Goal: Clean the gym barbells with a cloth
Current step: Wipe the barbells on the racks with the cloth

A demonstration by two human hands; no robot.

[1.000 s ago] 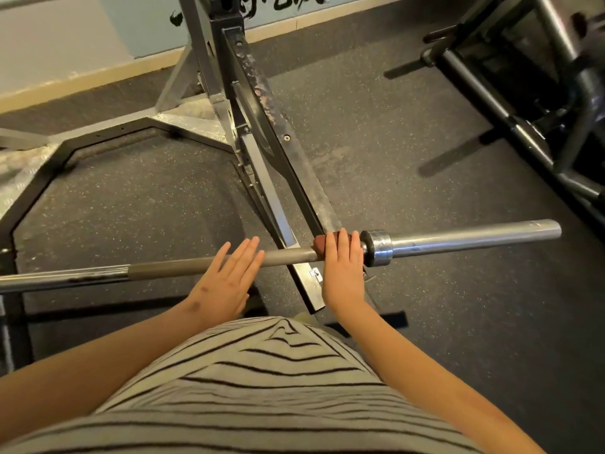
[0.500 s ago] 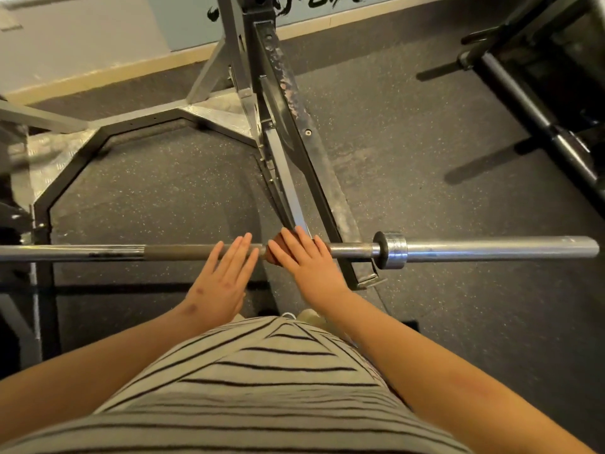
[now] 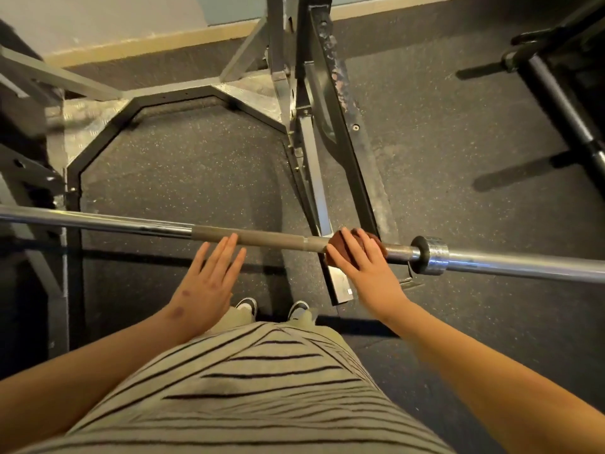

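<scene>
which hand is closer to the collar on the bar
Right. The right hand presses the cloth on the bar just beside the collar; the left hand meets the bar farther away.

Both ends of the barbell (image 3: 278, 241) run off the side edges. The cloth (image 3: 334, 252) sits mostly under the right hand (image 3: 370, 273), only brown edges showing. The rack (image 3: 340, 132) is cropped at the top; the shoes (image 3: 247, 304) are half hidden by the shirt (image 3: 262, 388).

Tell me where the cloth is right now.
In the head view, the cloth lies on the barbell under the right hand, right of centre, between the dark knurled grip and the collar.
</scene>
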